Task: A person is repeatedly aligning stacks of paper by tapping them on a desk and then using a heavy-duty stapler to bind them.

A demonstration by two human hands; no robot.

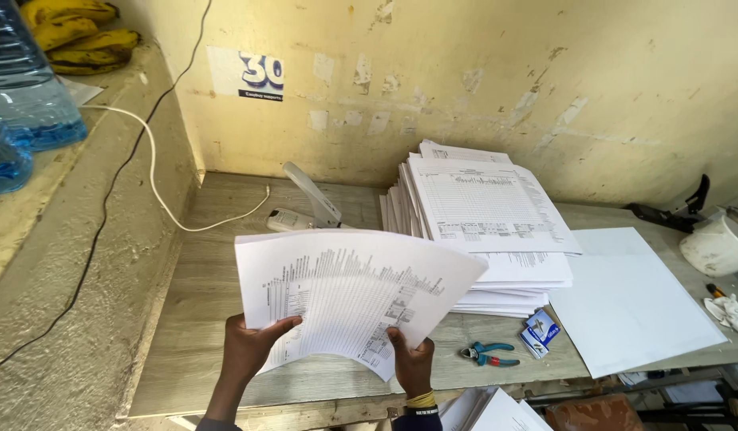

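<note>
— Two hands, one bundle: the left hand (253,345) and the right hand (411,361) both clamp the lower edge of a fanned sheaf of printed sheets (349,294). You see it also?

— Yes. The hands are apart, one at each bottom corner, thumbs on top and the other fingers hidden behind. The sheaf is lifted above the wooden table (201,311), tilted up toward the camera. I think the fan shape comes because the grip is only at the bottom, so the upper corners spread.

— And behind it?

— A tall stack of printed forms (485,231) stands on the table near the wall, its layers turned a little against each other, perhaps to keep the sets apart. Just right of it lies a large blank white sheet (632,303).

— Small things?

— Blue-handled pliers (489,354) and a small blue box (540,331) lie near the front edge, close to the right hand. A white stapler (305,203) with its arm raised sits behind the sheaf, beside a white cable (157,179). On the ledge at left are bananas (82,36) and a blue water bottle (26,88).

— The right wrist?

— It wears a yellow band (421,398).
</note>
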